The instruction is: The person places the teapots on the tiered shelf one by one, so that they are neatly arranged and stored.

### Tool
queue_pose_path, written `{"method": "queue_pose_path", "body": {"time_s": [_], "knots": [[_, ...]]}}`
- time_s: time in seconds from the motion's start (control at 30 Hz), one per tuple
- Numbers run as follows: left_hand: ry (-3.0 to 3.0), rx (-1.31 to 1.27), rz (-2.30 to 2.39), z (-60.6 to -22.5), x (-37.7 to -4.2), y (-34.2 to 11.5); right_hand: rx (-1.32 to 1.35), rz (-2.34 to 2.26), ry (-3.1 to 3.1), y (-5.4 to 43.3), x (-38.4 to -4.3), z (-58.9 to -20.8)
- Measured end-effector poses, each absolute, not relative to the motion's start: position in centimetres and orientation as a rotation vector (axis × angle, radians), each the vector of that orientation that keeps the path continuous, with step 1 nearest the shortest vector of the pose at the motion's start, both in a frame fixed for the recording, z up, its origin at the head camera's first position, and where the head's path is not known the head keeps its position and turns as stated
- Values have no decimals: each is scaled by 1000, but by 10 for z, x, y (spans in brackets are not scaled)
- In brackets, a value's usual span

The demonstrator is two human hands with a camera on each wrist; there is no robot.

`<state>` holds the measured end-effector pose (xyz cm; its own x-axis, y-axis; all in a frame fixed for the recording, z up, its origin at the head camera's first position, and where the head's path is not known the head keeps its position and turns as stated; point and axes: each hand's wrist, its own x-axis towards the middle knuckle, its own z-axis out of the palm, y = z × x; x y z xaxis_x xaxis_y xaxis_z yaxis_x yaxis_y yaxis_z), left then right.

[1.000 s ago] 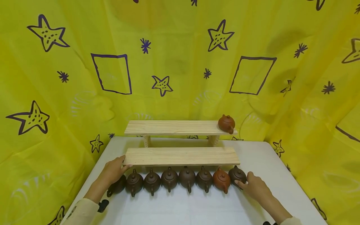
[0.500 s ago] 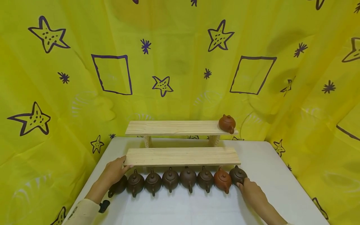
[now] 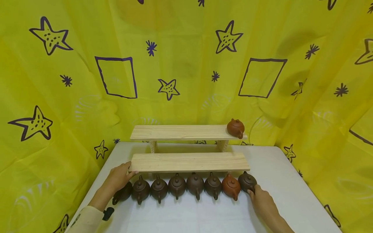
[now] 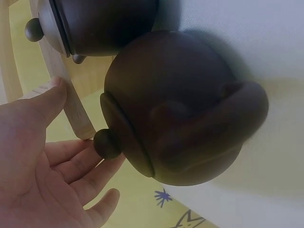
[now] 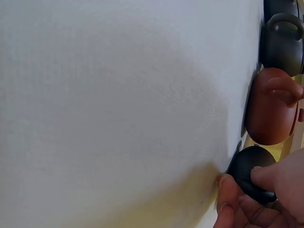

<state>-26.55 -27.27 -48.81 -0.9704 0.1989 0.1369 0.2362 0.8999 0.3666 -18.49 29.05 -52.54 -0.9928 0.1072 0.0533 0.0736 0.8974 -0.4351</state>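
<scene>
A white-topped table (image 3: 189, 220) carries a two-tier shelf (image 3: 209, 160) of pale wood, its upper plank (image 3: 179, 132) set behind the lower plank (image 3: 186, 162). One reddish-brown clay teapot (image 3: 235, 128) sits at the upper plank's right end. Directly on the tabletop, just in front of the lower plank, seven dark brown teapots (image 3: 176, 186) and one orange-brown teapot (image 3: 231, 187) (second from the right) stand in a row, handles (image 3: 197, 195) pointing away from the shelf.

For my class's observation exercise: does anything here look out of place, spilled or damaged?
Mildly, by colour: the reddish teapot, second from the right in the front row, interrupts otherwise dark teapots. A similar-coloured pot stands alone at the right end of the upper shelf. No spill or damage shows.
</scene>
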Motion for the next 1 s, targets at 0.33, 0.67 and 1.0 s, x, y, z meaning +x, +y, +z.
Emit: {"method": "queue_pose_path", "body": {"time_s": [0.33, 0.67, 1.0], "knots": [[-2975, -342, -587, -488, -266, -272, -143, 709, -2936, 292, -185, -532], [-2967, -347, -566, -486, -265, -272, -108, 717, -2901, 296, -178, -530], [-2971, -345, -546, -485, -265, -271, -51, 704, -2866, 299, -167, -524]]}}
